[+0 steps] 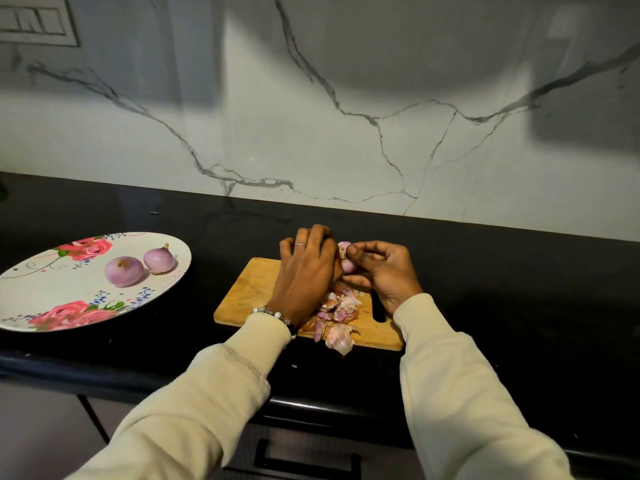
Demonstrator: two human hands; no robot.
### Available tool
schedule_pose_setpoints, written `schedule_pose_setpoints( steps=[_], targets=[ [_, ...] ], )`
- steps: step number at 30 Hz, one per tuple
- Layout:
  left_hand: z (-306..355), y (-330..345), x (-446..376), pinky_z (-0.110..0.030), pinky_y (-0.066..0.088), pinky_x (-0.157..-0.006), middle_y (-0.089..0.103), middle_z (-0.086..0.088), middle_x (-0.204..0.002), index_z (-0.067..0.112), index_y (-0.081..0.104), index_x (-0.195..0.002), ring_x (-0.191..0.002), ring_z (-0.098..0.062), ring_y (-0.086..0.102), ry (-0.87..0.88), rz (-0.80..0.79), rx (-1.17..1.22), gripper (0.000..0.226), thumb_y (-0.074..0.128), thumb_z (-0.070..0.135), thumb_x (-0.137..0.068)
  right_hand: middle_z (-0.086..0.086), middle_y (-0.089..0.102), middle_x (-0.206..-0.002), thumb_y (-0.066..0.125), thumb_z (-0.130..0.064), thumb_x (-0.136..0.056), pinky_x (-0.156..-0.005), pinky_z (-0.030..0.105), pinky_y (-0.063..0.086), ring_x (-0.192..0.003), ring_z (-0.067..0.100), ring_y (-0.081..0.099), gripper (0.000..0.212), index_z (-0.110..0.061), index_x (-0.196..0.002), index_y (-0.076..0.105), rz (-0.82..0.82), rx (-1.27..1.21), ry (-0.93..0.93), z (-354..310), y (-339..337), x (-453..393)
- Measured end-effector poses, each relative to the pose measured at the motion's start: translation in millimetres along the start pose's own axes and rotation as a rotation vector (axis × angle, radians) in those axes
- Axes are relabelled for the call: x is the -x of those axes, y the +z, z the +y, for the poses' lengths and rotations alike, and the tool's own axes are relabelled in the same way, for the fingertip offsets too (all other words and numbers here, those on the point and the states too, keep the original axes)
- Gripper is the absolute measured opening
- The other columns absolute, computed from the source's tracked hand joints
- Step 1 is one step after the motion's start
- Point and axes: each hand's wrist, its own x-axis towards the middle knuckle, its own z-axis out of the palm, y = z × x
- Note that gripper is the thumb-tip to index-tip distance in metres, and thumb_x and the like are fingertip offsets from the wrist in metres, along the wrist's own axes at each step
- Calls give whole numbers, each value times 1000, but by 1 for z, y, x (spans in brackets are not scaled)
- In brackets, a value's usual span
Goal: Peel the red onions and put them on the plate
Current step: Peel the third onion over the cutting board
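Both hands meet over the wooden cutting board point(252, 292). My left hand point(308, 268) curls round a red onion point(346, 259), most of which is hidden behind its fingers. My right hand point(381, 271) pinches the onion's right side with thumb and fingertips. A heap of pink and brown onion skins point(337, 318) lies on the board below the hands. To the left, a white floral plate point(52, 299) holds two peeled red onions, one point(124, 270) rounder and one point(159, 259) with a stem tip.
The board and plate sit on a black countertop point(519, 289) against a marble wall. A drawer handle point(304, 459) shows below the counter's front edge. A switch panel point(34, 22) is on the wall at top left.
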Motion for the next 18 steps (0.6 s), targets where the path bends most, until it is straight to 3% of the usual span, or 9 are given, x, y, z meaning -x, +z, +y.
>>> schedule_pose_setpoints(
  steps=[8,11,15,18],
  targets=[
    [0,-5,-1,-38,27,-84,53,-7,-117,13,62,-102,-104,-22,44,-97,25,62,39,32,36,-92,17,75,-88,68,-7,-89,-66,37,63,-80,29,75,16,4,-101,66,-9,-65,4,-2,0,1],
    [-1,-9,0,-39,28,-83,56,-7,-114,17,66,-102,-104,-24,47,-107,80,120,32,41,36,-93,19,75,-89,68,-8,-89,-69,41,63,-80,31,75,19,6,-103,66,-1,-89,10,-3,-2,1],
    [-2,-8,2,-38,23,-83,59,-5,-112,21,73,-102,-107,-24,45,-2,111,135,20,69,30,-85,19,74,-85,70,-8,-88,-68,39,64,-78,29,75,19,5,-102,68,-5,-65,2,-2,-1,1],
    [-2,-8,2,-37,22,-83,63,-1,-107,20,76,-91,-106,-22,45,14,123,110,20,64,35,-85,22,72,-86,72,-8,-87,-70,41,63,-77,29,74,23,7,-104,67,-7,-40,12,0,-1,0]
  ],
)
